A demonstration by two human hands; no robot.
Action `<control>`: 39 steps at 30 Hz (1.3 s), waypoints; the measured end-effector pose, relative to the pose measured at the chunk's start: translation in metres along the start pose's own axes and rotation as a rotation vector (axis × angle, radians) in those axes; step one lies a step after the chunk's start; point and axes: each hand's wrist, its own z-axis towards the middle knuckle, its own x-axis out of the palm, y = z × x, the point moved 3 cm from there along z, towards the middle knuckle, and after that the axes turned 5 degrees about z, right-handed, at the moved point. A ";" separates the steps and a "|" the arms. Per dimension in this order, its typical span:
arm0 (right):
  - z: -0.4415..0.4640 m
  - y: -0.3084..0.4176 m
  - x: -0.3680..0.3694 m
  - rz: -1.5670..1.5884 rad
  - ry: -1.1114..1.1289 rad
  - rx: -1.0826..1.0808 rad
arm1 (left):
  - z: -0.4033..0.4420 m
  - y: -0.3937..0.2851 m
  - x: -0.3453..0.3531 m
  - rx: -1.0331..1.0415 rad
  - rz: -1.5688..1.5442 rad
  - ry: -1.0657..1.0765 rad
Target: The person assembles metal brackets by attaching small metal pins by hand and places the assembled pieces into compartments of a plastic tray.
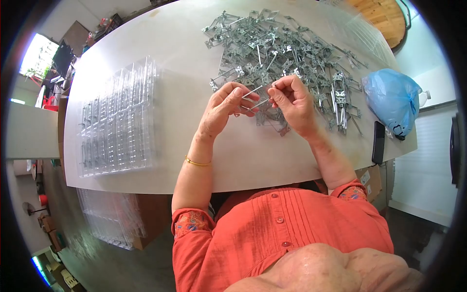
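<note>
- Silvery metal parts lie in a loose, tangled heap on the pale table, ahead of the person and reaching behind both hands.
- The left hand is curled, thumb against fingers, gripping a thin metal part above the near edge of the heap; its rods point toward the right hand.
- The right hand has thumb and fingers drawn together at the rods' far end; the tips are small here, so I cannot tell whether they grip or only touch.
- Clear plastic trays lie on the table's left side, well apart from the heap.
- A blue plastic bag sits near the right edge, a black phone just beside it.
- A gold bracelet circles the left wrist.
</note>
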 end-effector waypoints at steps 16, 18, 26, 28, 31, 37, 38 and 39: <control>-0.008 0.008 -0.005 -0.314 0.005 -0.155 | -0.001 0.003 0.004 -0.030 0.024 -0.007; -0.011 0.006 -0.002 -0.324 0.005 -0.159 | 0.001 0.005 0.003 -0.007 0.055 -0.007; -0.015 0.007 0.003 -0.349 0.034 -0.149 | 0.001 0.004 0.009 -0.025 0.180 -0.019; -0.015 0.006 0.002 -0.373 0.029 -0.147 | 0.001 0.004 0.011 -0.018 0.198 -0.031; -0.015 0.010 0.002 -0.388 0.032 -0.125 | 0.002 0.003 0.010 0.015 0.216 -0.014; -0.015 0.008 0.003 -0.399 0.011 -0.141 | 0.001 -0.003 0.013 0.029 0.276 -0.013; -0.016 0.007 0.003 -0.391 0.005 -0.146 | 0.001 -0.003 0.013 0.046 0.277 -0.014; -0.016 0.006 0.003 -0.383 -0.001 -0.150 | 0.001 -0.001 0.013 0.063 0.277 -0.014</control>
